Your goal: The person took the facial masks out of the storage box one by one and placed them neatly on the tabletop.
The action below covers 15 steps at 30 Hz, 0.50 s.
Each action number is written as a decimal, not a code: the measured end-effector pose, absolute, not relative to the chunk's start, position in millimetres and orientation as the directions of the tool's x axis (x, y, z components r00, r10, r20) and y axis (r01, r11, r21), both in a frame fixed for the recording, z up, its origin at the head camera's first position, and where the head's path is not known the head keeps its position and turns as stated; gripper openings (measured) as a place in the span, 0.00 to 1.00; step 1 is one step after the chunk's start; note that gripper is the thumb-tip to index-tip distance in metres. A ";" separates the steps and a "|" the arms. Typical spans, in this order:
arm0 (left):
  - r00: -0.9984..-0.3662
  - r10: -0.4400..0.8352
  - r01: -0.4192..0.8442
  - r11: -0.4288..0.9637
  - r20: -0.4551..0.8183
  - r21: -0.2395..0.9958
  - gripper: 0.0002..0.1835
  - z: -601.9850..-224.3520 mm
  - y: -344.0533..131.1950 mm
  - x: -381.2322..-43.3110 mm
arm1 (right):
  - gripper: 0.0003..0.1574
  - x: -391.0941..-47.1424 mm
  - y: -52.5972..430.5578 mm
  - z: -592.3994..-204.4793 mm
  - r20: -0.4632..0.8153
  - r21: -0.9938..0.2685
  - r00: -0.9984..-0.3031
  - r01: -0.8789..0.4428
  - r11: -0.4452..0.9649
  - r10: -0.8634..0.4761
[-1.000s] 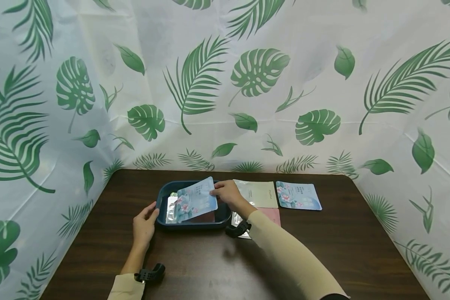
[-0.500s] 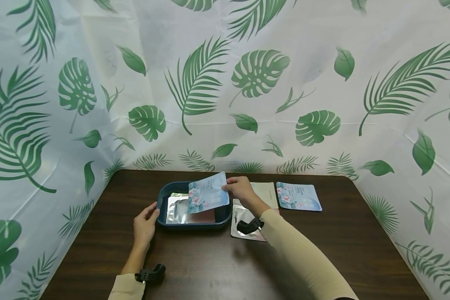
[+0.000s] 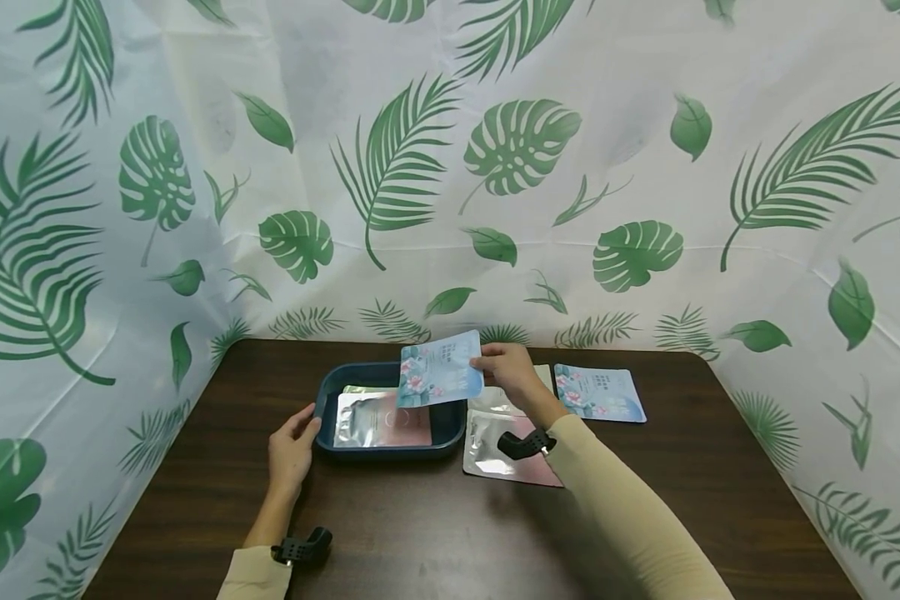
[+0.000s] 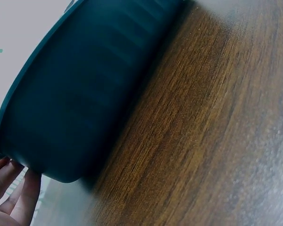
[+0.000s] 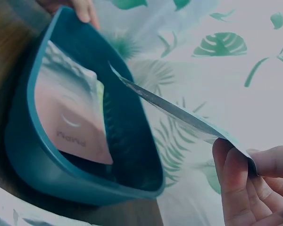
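My right hand (image 3: 506,367) pinches the right edge of a blue floral face mask packet (image 3: 439,371), raised over the right back part of a dark blue plastic tub (image 3: 390,453). In the right wrist view this packet (image 5: 179,115) appears nearly edge-on between thumb and fingers. My left hand (image 3: 291,446) holds the tub's left rim; its fingers (image 4: 28,193) show at that corner in the left wrist view. Inside the tub lies a silver and pink mask packet (image 5: 73,113), with a greenish packet edge (image 3: 363,388) behind it.
Right of the tub lies a silver and pink packet (image 3: 487,446) with a pale packet behind it, partly hidden by my right arm. Another blue floral packet (image 3: 600,393) lies farther right on the dark wooden table (image 3: 420,533). A leaf-print sheet (image 3: 525,283) hangs behind.
My right hand has lifted the blue face mask packet up and to the right, uncovering the silver and pink packet in the tub. The left hand has stayed at the rim.
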<state>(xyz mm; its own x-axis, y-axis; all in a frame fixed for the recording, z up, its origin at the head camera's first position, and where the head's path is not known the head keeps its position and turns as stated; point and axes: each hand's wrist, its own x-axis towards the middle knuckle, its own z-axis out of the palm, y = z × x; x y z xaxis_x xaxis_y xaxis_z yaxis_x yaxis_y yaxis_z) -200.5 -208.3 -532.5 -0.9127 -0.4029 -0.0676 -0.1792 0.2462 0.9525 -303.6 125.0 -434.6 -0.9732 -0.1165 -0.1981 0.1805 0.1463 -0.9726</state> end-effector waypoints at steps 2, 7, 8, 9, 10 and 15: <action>-0.915 -0.399 -0.173 0.247 -0.062 0.953 0.20 -532.1 -207.9 -200.4 | 0.19 -304.2 131.1 -433.4 -0.193 -0.974 -0.974 0.176 0.142 -0.119; -0.912 -0.409 -0.155 0.245 -0.043 0.957 0.20 -533.1 -207.6 -201.1 | 0.21 -303.6 145.2 -430.4 -0.198 -0.972 -0.974 0.180 0.153 -0.114; -0.910 -0.412 -0.149 0.246 -0.036 0.958 0.20 -533.4 -207.5 -201.3 | 0.21 -303.4 148.0 -430.0 -0.200 -0.971 -0.974 0.183 0.154 -0.109; -0.909 -0.416 -0.145 0.248 -0.030 0.958 0.20 -533.8 -207.4 -201.6 | 0.21 -303.2 150.9 -429.6 -0.200 -0.971 -0.974 0.182 0.157 -0.106; -0.908 -0.419 -0.141 0.249 -0.025 0.958 0.20 -534.1 -207.4 -202.0 | 0.21 -302.9 153.9 -429.2 -0.199 -0.971 -0.975 0.181 0.159 -0.104; -0.903 -0.429 -0.139 0.259 -0.015 0.956 0.20 -534.9 -207.2 -202.2 | 0.23 -301.2 172.4 -427.8 -0.193 -0.972 -0.976 0.176 0.154 -0.106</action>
<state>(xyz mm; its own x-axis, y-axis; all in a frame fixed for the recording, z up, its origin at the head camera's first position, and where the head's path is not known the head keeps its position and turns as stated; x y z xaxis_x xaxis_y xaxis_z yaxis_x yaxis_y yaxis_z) -202.2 -207.2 -534.9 -0.9031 -0.4292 -0.0154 -0.1391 0.2586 0.9559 -301.2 172.4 -427.8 -0.9755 -0.1056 -0.1929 0.1757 0.1537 -0.9724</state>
